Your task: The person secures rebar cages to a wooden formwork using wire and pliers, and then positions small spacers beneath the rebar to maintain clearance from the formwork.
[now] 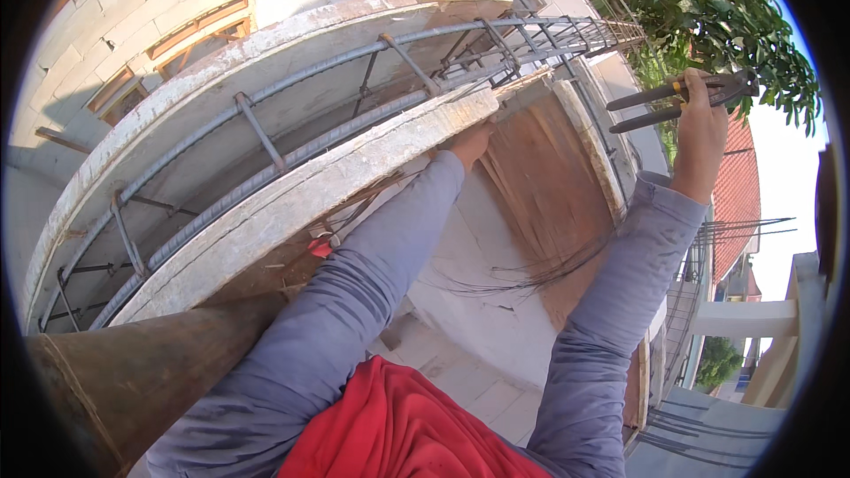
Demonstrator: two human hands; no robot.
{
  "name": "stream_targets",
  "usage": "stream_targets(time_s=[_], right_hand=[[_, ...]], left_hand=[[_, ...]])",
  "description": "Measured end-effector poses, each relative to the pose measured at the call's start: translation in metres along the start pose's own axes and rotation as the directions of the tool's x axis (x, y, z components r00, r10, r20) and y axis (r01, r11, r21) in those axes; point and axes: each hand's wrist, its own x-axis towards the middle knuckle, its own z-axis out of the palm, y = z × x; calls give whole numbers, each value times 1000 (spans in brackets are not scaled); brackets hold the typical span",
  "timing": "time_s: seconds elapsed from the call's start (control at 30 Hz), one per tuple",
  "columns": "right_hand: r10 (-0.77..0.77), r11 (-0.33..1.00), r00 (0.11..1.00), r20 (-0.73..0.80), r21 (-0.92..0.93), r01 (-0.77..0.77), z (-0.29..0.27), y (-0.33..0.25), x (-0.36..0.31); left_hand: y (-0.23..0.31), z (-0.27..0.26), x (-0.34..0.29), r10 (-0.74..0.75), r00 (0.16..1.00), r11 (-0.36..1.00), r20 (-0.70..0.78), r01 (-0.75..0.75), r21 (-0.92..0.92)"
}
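Note:
Raised at the upper right, my right hand [699, 137] is closed around a pair of dark pincers [737, 86]. The tool's two long handles point left, slightly apart, and its head sticks out on the right of my fist. My left hand [474, 143] reaches to the inner side of a curved formwork board [354, 155], near that board's right end. Its fingers are hidden there. Beyond the board runs a curved rebar cage [266, 137] with crosswise stirrups, lying between this board and an outer formwork board [168, 84].
A thick brown post [159, 363] stands close at my lower left. Thin dark wires [531, 283] spread out beside my right forearm. A brown plywood sheet [553, 186] lies below my hands. Rebar ends [699, 443] jut out at lower right. Leafy branches [699, 9] hang at upper right.

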Motion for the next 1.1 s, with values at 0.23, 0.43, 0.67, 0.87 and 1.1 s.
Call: stream_targets(time_s=[0.23,0.43,0.67,0.87,1.1], right_hand=[[94,833,696,712,-439,337,-3,63,25],[243,915,501,831,-367,165,25,98,18],[339,862,442,831,-462,208,33,126,30],[221,900,475,852,-366,239,42,128,21],[157,916,453,877,-301,264,37,146,30]], left_hand=[[46,23,-41,-461,872,848,165,488,-209],[11,5,-27,-195,972,981,132,191,42],[12,42,-61,-106,990,976,-95,121,180],[49,8,-42,-323,944,908,66,289,303],[30,0,-33,-504,840,849,201,524,-61]])
